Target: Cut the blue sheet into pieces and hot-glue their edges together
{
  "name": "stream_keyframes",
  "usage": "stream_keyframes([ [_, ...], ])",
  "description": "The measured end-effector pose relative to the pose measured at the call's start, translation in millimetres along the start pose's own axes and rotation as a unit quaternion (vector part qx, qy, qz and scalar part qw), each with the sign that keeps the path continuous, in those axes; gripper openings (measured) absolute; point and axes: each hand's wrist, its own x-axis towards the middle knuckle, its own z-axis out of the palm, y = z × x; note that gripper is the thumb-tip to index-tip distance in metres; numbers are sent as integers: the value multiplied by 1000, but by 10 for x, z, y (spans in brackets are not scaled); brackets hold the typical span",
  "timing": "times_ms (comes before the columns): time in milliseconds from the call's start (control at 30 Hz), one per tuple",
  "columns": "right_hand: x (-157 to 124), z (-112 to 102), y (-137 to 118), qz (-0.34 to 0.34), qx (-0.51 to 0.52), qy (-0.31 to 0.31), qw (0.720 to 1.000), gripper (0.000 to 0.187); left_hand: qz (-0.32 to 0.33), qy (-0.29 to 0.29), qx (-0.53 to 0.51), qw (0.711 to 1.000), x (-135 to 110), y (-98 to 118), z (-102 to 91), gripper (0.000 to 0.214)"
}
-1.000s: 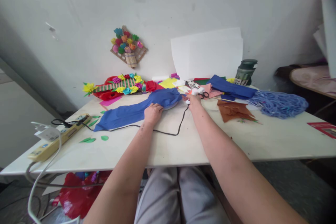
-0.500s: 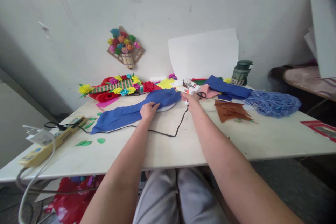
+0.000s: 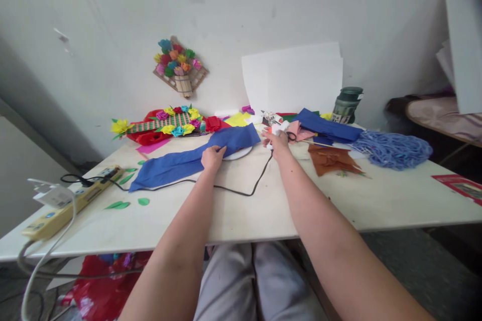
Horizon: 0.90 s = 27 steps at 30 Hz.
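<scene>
A long strip of blue crepe paper lies slantwise across the table, over a white rounded piece that shows at its lower edge. My left hand pinches the strip's near edge. Just beyond the strip's right end, my right hand is wrapped around a white and orange glue gun. The glue gun's black cord loops over the table from the power strip. Close by the right hand are black-handled scissors, their blades hidden.
Paper flowers sit at the back left. Green paper leaves lie near the power strip. At right are folded blue paper, brown paper, a tangled blue bundle and a green bottle.
My right hand has moved slightly right with the glue gun, away from the blue paper's end. My left hand stays at the paper's edge.
</scene>
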Motion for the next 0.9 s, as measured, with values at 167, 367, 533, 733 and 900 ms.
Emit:
stream_keyframes([
  [167,-116,-144,-178,27,-31,-161,986,28,5,0,-19,1000,13,6,17,43],
  [367,-225,-242,-211,133,-173,-327,920,33,4,8,-52,999,-19,-33,34,35],
  [533,-246,-266,-205,170,-226,-331,900,36,26,9,-92,995,5,-88,48,33],
  [733,-226,-326,-184,185,-205,-314,909,40,24,18,-100,995,-11,-92,54,36],
  [900,-227,-335,-190,161,-213,-340,902,39,64,12,-147,987,2,-163,76,43],
])
